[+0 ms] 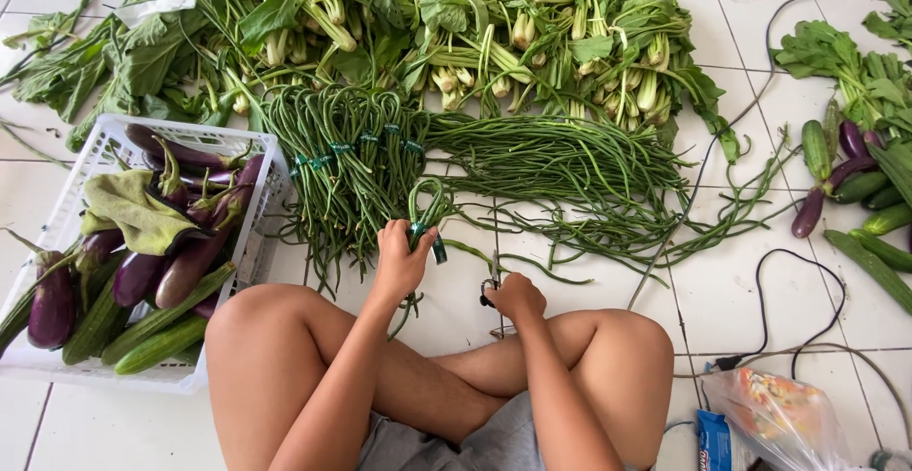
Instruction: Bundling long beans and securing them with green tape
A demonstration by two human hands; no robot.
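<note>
I sit cross-legged on a white tiled floor. My left hand (403, 260) grips a folded bundle of green long beans (427, 207) at a green tape band. On the floor beside my knee, my right hand (515, 296) closes over a small dark tool, probably scissors (488, 292). Ahead lie tied bundles of long beans (347, 162) and a loose heap of long beans (560, 162) to their right.
Leafy greens (399, 25) pile across the back. A white basket (114, 134) at left holds eggplants, cucumbers and a green cloth. More eggplants and cucumbers (845, 181) lie at right. Cables (760, 300) and a plastic bag (779, 414) sit near my right knee.
</note>
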